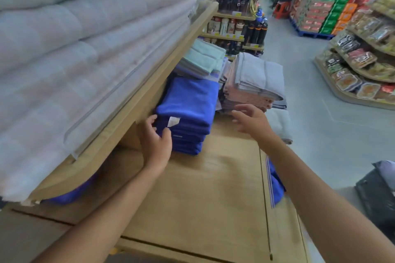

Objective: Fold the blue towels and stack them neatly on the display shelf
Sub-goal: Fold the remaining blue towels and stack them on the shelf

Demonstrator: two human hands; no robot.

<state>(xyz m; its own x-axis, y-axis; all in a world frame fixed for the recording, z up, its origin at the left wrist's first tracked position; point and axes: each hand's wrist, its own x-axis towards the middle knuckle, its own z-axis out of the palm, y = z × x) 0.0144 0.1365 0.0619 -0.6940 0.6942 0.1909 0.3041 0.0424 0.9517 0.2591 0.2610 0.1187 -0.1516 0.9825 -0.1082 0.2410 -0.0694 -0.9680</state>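
A stack of folded blue towels [188,111] stands on the wooden display shelf [213,188], tucked partly under the shelf above; a white label shows on its front. My left hand [156,141] touches the stack's near left corner, fingers against its side and thumb at the front. Beside the stack's right, my right hand [251,120] hovers with fingers spread, holding nothing. More blue towel cloth [275,186] hangs below the shelf's right edge, and another blue piece [72,194] shows under the upper shelf at left.
Pale grey and pink folded towels [254,83] are stacked right behind my right hand, with mint ones [203,57] further back. The upper shelf [132,100] carries bulky white bedding. An aisle [320,113] runs on the right, with a dark bag [378,196] on the floor.
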